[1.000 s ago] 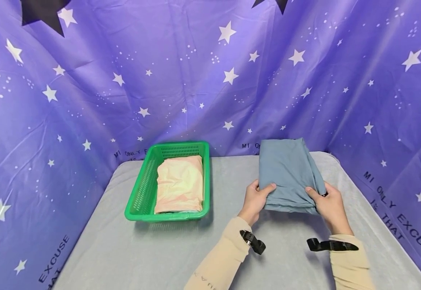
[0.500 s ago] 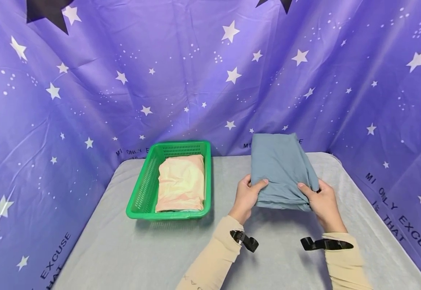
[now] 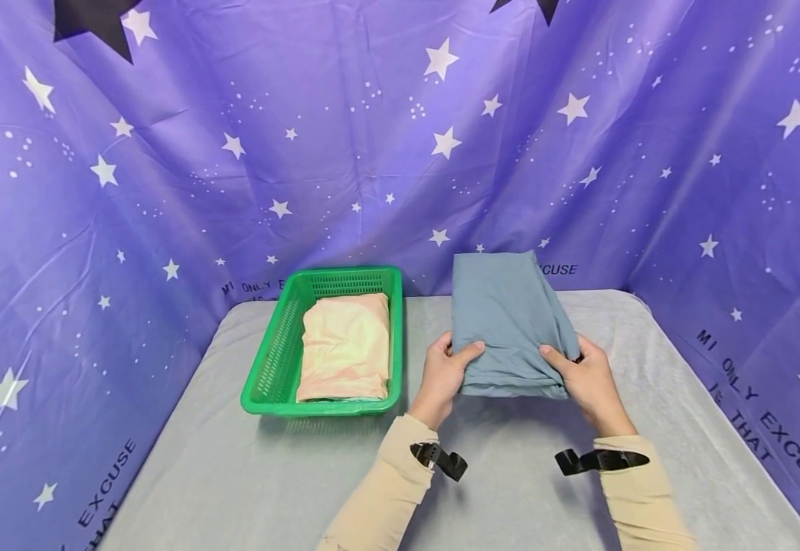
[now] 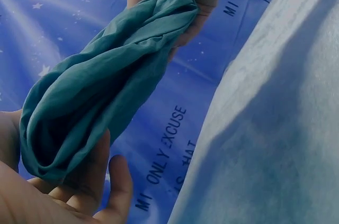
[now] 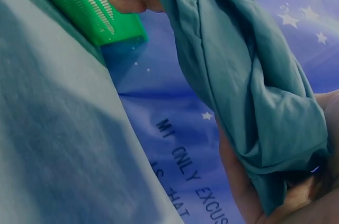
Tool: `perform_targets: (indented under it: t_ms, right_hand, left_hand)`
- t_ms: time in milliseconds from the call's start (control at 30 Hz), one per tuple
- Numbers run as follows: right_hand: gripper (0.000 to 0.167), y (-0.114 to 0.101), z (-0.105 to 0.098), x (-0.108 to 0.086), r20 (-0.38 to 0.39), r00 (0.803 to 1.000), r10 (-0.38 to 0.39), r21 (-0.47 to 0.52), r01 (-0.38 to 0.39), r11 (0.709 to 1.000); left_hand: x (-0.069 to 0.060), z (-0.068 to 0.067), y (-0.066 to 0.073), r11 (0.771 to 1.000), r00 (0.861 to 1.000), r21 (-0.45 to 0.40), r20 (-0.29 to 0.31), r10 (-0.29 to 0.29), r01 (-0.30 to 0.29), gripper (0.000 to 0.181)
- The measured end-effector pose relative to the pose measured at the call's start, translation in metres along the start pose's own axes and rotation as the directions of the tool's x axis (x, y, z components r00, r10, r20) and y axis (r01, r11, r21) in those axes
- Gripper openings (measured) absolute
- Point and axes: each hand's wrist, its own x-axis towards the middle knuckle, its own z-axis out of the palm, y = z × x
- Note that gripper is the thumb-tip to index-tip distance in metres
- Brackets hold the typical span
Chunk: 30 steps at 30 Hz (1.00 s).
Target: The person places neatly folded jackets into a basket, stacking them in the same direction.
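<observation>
A folded blue-grey cloth (image 3: pixel 506 314), perhaps a garment, is held up above the table between both hands. My left hand (image 3: pixel 442 376) grips its near left corner, thumb on top and fingers underneath. At the near right corner my right hand (image 3: pixel 591 383) pinches it the same way. In the left wrist view the folded layers of the cloth (image 4: pixel 100 86) show edge-on, with fingers (image 4: pixel 121 187) beneath. The right wrist view shows the cloth (image 5: pixel 238 75) hanging in loose folds, the right hand's fingers partly hidden behind it.
Left of the hands stands a green plastic basket (image 3: pixel 253 409) with slotted walls. A folded pale peach cloth (image 3: pixel 344 348) lies inside it. Grey fabric covers the table (image 3: pixel 289 490). A purple star-patterned curtain (image 3: pixel 344 153) encloses the back and sides.
Both hands have carried the folded blue-grey cloth leftward, closer to the basket. Their grip looks the same. The basket and peach cloth have only shifted slightly with the camera view.
</observation>
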Motion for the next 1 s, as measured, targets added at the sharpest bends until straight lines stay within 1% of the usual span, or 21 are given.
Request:
perform_targets:
  t_ms: [133, 233, 367, 467, 667, 767, 900, 1000]
  right_hand:
    - [0.054, -0.002, 0.007, 0.001, 0.029, 1.000, -0.007, 0.017, 0.006, 1.000]
    - [0.052, -0.004, 0.012, 0.001, 0.036, 0.999, -0.009, 0.026, 0.008, 1.000]
    - [0.050, -0.008, 0.018, 0.002, 0.047, 0.999, -0.008, 0.053, 0.006, 0.999]
    - [0.050, -0.011, 0.024, 0.003, 0.069, 0.997, -0.020, 0.082, 0.014, 0.997]
    - [0.048, -0.017, 0.037, 0.004, 0.116, 0.992, -0.051, 0.132, 0.036, 0.991]
    - [0.046, -0.020, 0.045, 0.004, 0.137, 0.989, -0.063, 0.143, 0.043, 0.989]
    - [0.044, -0.023, 0.055, 0.005, 0.163, 0.983, -0.089, 0.137, 0.067, 0.988]
    - [0.044, -0.024, 0.062, 0.005, 0.192, 0.976, -0.107, 0.139, 0.081, 0.987]
  left_hand:
    - [-0.001, -0.008, 0.003, 1.000, 1.000, 0.009, -0.007, 0.004, -0.004, 0.030]
    - [-0.001, -0.014, 0.006, 1.000, 1.000, 0.016, -0.010, 0.011, -0.011, 0.030]
    - [-0.002, -0.022, 0.010, 0.999, 0.999, 0.019, -0.018, 0.032, -0.031, 0.030]
    - [-0.003, -0.030, 0.012, 0.998, 0.998, 0.031, -0.024, 0.057, -0.056, 0.029]
    - [-0.004, -0.049, 0.020, 0.991, 0.995, 0.099, -0.031, 0.098, -0.094, 0.024]
    - [-0.006, -0.058, 0.024, 0.985, 0.993, 0.136, -0.038, 0.109, -0.103, 0.030]
    - [-0.010, -0.070, 0.031, 0.987, 0.994, 0.122, -0.033, 0.108, -0.104, 0.026]
    - [-0.014, -0.079, 0.036, 0.991, 0.995, 0.102, -0.027, 0.093, -0.090, 0.033]
